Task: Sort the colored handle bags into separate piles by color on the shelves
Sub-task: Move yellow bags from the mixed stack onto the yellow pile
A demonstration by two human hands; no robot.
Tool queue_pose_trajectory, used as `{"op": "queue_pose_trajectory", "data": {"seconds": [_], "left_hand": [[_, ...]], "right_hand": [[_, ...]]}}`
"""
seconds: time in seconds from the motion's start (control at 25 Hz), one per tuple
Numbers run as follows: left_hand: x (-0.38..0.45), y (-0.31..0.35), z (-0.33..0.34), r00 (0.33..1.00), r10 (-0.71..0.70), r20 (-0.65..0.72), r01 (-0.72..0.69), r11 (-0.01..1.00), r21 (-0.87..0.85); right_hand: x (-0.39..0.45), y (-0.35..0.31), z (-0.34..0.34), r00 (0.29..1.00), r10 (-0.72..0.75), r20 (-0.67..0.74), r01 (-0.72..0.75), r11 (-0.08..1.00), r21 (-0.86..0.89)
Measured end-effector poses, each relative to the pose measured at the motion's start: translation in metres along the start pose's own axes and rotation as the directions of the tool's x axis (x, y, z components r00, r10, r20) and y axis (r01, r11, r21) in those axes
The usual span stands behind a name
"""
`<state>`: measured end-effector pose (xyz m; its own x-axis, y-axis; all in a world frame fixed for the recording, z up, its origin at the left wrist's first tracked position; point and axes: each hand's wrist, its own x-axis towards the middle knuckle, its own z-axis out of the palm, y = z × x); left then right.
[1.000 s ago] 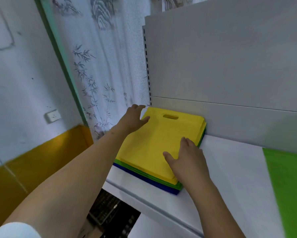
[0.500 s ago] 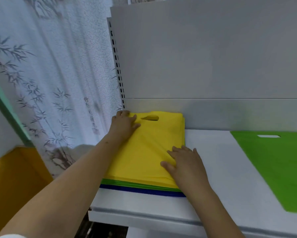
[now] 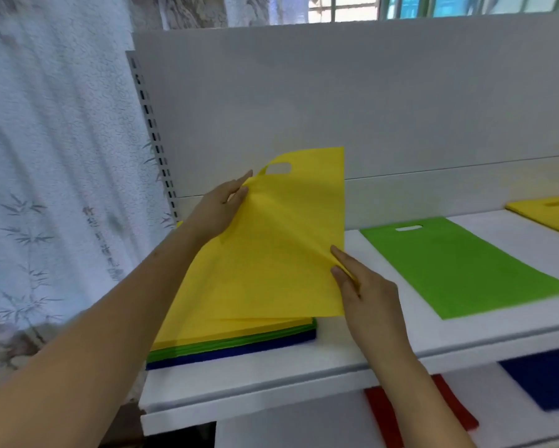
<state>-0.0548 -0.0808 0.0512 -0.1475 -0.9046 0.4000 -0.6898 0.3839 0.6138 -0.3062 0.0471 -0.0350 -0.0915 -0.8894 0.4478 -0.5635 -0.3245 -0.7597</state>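
A yellow handle bag (image 3: 281,247) is tilted up off a mixed stack of bags (image 3: 239,342) at the left end of the white upper shelf (image 3: 304,367). My left hand (image 3: 220,208) pinches the bag's top left corner by the handle hole. My right hand (image 3: 365,292) pinches its right edge lower down. The stack under it shows yellow, green and blue layers. A green bag (image 3: 459,266) lies flat to the right, and a yellow bag (image 3: 549,215) lies at the far right.
A grey back panel (image 3: 368,98) rises behind the shelf, with a slotted upright (image 3: 152,134) at its left. A patterned curtain (image 3: 55,156) hangs left of the shelving. On the lower shelf lie a red bag (image 3: 381,412) and a blue bag (image 3: 543,379).
Both hands went from pressing flat on the stack to gripping the top yellow bag, and its far end has lifted. The camera has swung right, showing more shelf.
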Motion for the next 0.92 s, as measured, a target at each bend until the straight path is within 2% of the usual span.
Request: {"op": "queue_pose_trajectory", "data": {"seconds": [0.12, 0.2, 0.36, 0.6, 0.72, 0.8, 0.92], "left_hand": [[0.015, 0.041, 0.037, 0.994, -0.054, 0.095, 0.082, 0.944, -0.32], [0.03, 0.069, 0.068, 0.99, -0.051, 0.135, 0.109, 0.877, -0.468], [0.069, 0.132, 0.142, 0.973, -0.118, 0.196, 0.223, 0.679, -0.7], [0.139, 0.255, 0.294, 0.892, -0.217, 0.397, 0.451, 0.499, -0.74], [0.166, 0.306, 0.359, 0.852, -0.23, 0.469, 0.52, 0.464, -0.717], [0.182, 0.333, 0.393, 0.867, -0.217, 0.448, 0.494, 0.479, -0.725], [0.206, 0.362, 0.435, 0.922, -0.191, 0.337, 0.381, 0.598, -0.705]], "right_hand": [[-0.005, 0.021, -0.042, 0.992, 0.053, -0.115, -0.052, 0.999, 0.014], [-0.007, 0.042, -0.075, 0.98, 0.093, -0.175, -0.092, 0.996, 0.014], [-0.01, 0.09, -0.152, 0.962, 0.116, -0.249, -0.106, 0.993, 0.053], [0.013, 0.212, -0.305, 0.946, 0.15, -0.286, -0.146, 0.989, 0.035], [0.028, 0.265, -0.374, 0.925, 0.206, -0.318, -0.201, 0.978, 0.049], [0.04, 0.295, -0.407, 0.893, 0.258, -0.369, -0.25, 0.966, 0.072], [0.057, 0.337, -0.442, 0.828, 0.344, -0.442, -0.326, 0.938, 0.12]]}}
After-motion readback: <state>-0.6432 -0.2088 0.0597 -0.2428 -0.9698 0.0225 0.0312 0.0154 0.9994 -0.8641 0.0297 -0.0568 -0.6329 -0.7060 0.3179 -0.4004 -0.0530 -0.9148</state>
